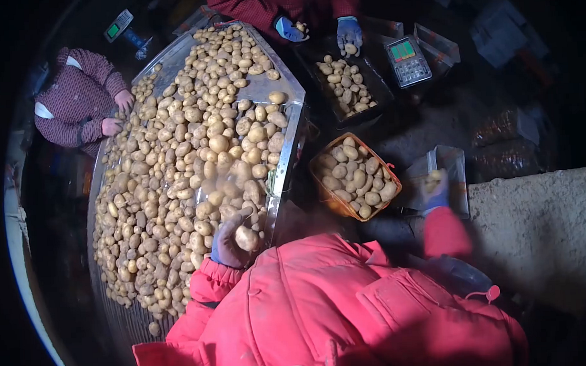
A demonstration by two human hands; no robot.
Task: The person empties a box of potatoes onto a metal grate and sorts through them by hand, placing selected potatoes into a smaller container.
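My left hand (228,242), in a grey and blue glove, is closed on a potato (247,239) near the front edge of the sorting table. Potatoes (176,168) of many sizes are heaped beside it. Stretched out to the right, my right hand (437,194) wears a blue glove and is blurred; a potato (434,176) shows at its fingers. That hand overlaps a pale, see-through bin (457,161). Between my hands stands an orange-rimmed basket (319,182) full of potatoes.
Across the table, one person (80,100) reaches into the heap. Another person's gloved hands (349,36) hold potatoes over a dark crate (380,83). A scale display (407,63) stands beside that crate. At right is a pale rough slab (533,220).
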